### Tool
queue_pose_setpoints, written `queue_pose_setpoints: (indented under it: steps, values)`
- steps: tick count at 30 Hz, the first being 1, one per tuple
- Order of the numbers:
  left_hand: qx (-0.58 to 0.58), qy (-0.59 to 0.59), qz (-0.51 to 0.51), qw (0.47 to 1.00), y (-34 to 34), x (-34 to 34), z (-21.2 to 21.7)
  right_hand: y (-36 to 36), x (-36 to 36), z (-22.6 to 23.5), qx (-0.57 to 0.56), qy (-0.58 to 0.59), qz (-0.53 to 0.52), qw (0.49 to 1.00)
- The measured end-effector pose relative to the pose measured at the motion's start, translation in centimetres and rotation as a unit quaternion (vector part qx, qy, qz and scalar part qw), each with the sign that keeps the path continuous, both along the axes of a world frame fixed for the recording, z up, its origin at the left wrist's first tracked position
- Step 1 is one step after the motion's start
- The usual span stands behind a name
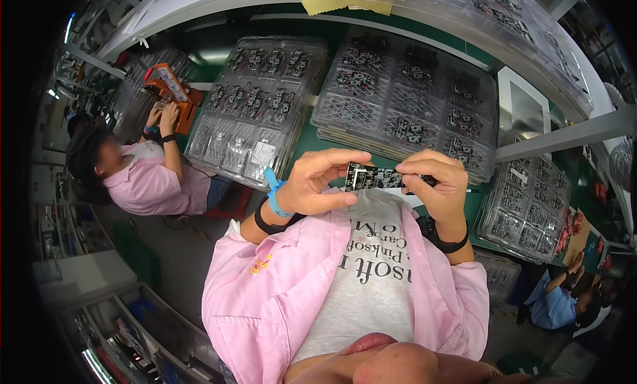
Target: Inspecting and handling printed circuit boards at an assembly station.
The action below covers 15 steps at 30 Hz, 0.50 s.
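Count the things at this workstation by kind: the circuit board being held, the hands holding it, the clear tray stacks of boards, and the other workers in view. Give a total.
Circuit board held in both hands: 1, circuit board
Hands holding it: 2, left hand, right hand
Clear tray stacks of boards: 3
Other workers: 2
Total: 8
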<state>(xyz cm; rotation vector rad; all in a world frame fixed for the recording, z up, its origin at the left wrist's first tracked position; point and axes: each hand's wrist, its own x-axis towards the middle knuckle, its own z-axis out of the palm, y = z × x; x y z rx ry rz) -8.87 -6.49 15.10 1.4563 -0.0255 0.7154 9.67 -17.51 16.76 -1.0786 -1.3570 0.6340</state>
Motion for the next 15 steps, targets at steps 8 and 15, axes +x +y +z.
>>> queue_pose_setpoints:
  steps: [8, 15]
  values:
    - [0.026, 0.002, 0.011, 1.0, 0.1, -0.2, 0.0, -0.2, 0.5, -0.5, -0.017, 0.087, 0.052, 0.995]
    - [0.022, -0.013, -0.006, 1.0, 0.2, -0.3, -0.2, -0.6, 1.1, 0.0, -0.033, 0.091, 0.097, 0.991]
